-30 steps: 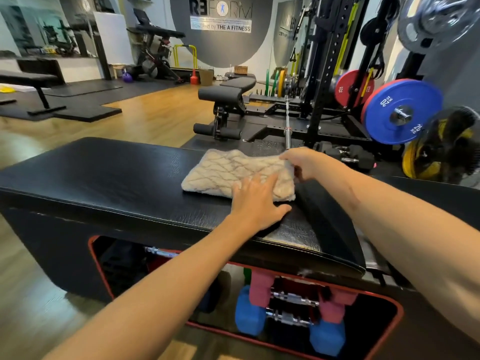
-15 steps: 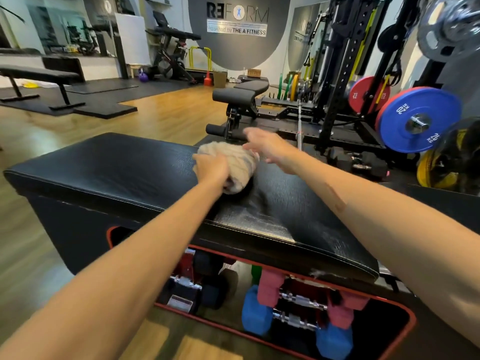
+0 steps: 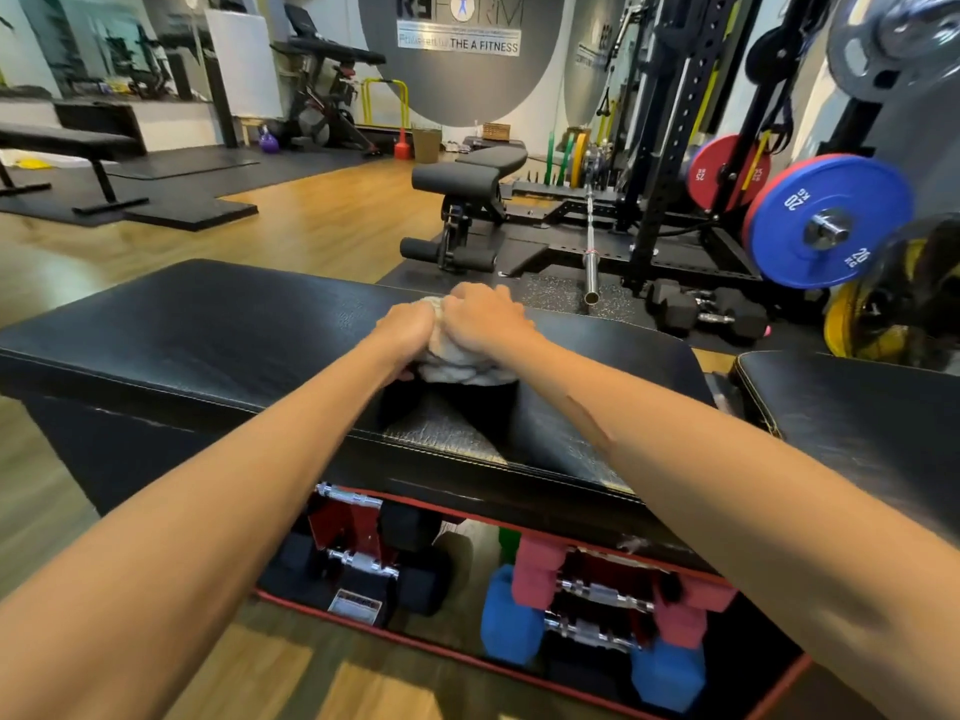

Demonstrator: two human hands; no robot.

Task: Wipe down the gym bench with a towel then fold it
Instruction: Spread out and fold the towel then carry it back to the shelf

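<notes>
The right hand has swung in from beside the bundle and now clamps the towel together with the left hand, both curled round it mid-pad on the bench. It's soft, light, floppy stuff, bunched into a wad; I'd say find its corners and edges to fold it.

Person: two bare forearms, no sleeves visible. Left hand and right hand bare. Long narrow mark along right forearm.
</notes>
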